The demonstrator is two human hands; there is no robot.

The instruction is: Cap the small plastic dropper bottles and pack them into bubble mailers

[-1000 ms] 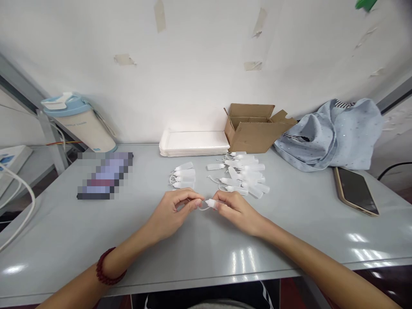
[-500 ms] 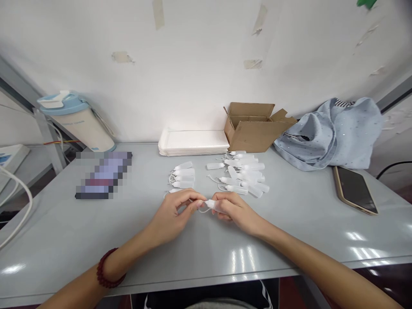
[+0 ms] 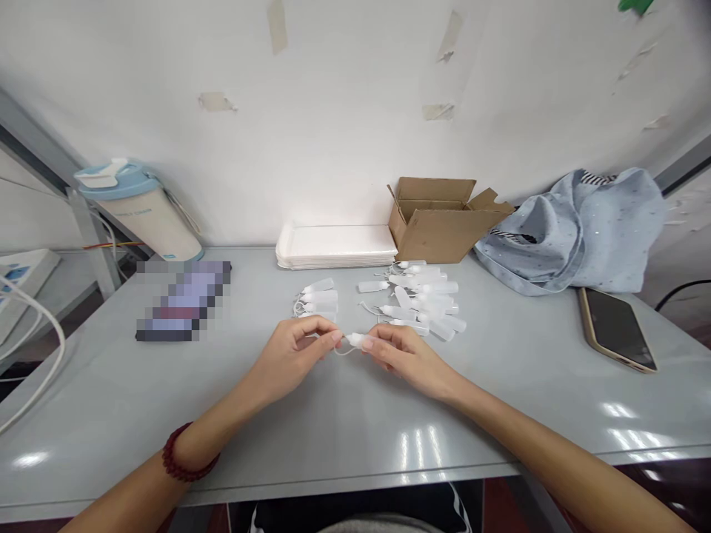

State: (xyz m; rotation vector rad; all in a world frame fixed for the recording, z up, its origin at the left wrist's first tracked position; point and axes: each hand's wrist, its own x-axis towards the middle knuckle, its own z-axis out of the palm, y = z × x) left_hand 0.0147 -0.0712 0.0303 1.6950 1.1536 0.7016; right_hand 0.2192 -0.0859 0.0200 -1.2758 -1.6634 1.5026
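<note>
My right hand (image 3: 411, 360) is closed around the body of a small translucent squeeze bottle (image 3: 355, 340), its white nozzle pointing left. My left hand (image 3: 295, 357) pinches right at the nozzle's thin tip; what sits between the fingertips is hidden. A thin white tether loops below the nozzle. Beyond my left hand lies a small row of similar bottles (image 3: 321, 296), partly covered by the fingers. Past my right hand a looser pile of bottles (image 3: 430, 300) spreads over the grey table (image 3: 355, 444), with one bottle (image 3: 372, 286) lying apart at its left.
Against the wall are a stack of white trays (image 3: 338, 244) and an open cardboard box (image 3: 447, 233). A blue cloth bag (image 3: 605, 229) and a phone (image 3: 618, 329) lie at right. A tumbler (image 3: 147, 215) and a pixelated device (image 3: 186, 303) are at left.
Both hands have shifted slightly left and away from me with the bottle between them. The view has moved a little; the bottle groups look the same.
</note>
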